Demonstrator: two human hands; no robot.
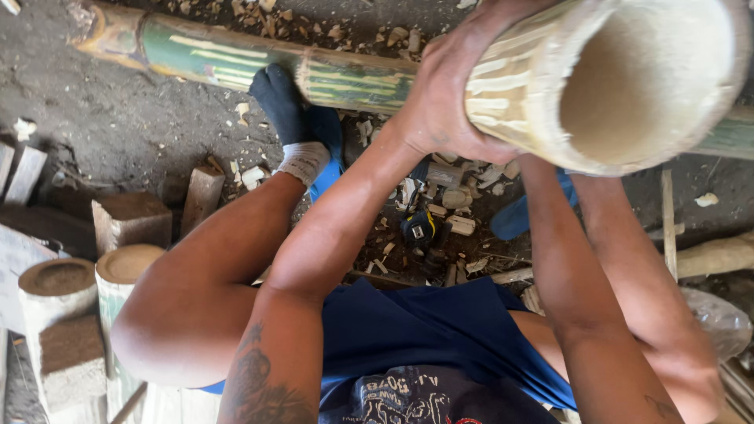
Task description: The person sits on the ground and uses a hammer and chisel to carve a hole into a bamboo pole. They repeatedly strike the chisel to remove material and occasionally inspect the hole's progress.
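While your left hand (pixel 436 102) wraps its fingers around the side of the thick, pale, hollow bamboo section (pixel 613 78), that section is lifted close to your head, its open cut end facing up at you in the upper right of the view. Your right hand is hidden behind the bamboo section; only the forearm rises to it, so you cannot tell how that hand is closed.

Below the lifted piece, a long green bamboo pole with pale shaved stripes (pixel 236 63) lies on the dirt floor (pixel 118 118), running from the upper left corner toward the right. Your foot in a dark blue sock with a white cuff (pixel 290 126) rests against that pole. Pale wood chips (pixel 455 196) are scattered on the floor between your legs, with a small black and yellow object (pixel 418 229) among them. At the left edge, short cut bamboo stumps (pixel 59 286) stand upright beside rough wooden blocks (pixel 129 220).
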